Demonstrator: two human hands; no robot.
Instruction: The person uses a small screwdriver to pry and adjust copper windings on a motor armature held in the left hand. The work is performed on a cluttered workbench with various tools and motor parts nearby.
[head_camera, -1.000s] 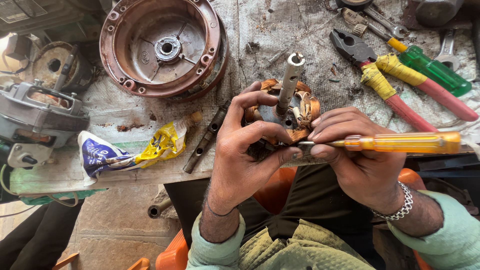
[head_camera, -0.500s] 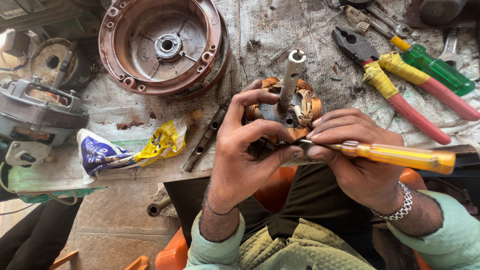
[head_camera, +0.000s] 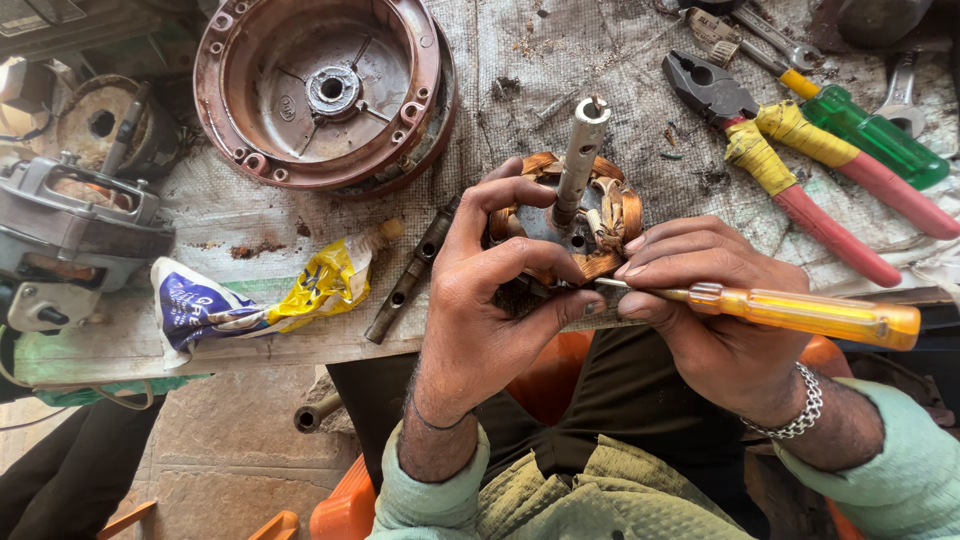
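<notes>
My left hand (head_camera: 492, 290) grips a small motor stator (head_camera: 600, 215) with copper windings and an upright steel shaft (head_camera: 580, 155), held at the near edge of the workbench. My right hand (head_camera: 715, 310) holds a screwdriver (head_camera: 810, 312) with a clear yellow handle. Its metal tip lies against the lower side of the stator, between the fingers of both hands. The handle points to the right. A metal chain bracelet (head_camera: 800, 410) sits on my right wrist.
A round reddish motor cover (head_camera: 320, 90) lies at the back left. Pliers (head_camera: 780, 165) with red and yellow grips and a green-handled screwdriver (head_camera: 870, 135) lie at the right. A crumpled blue-yellow packet (head_camera: 260, 300), a dark metal bar (head_camera: 410, 275) and a grey motor (head_camera: 70, 230) are at the left.
The screwdriver handle has dropped slightly and its tip has pushed in closer under the stator. My left hand keeps its hold on the stator.
</notes>
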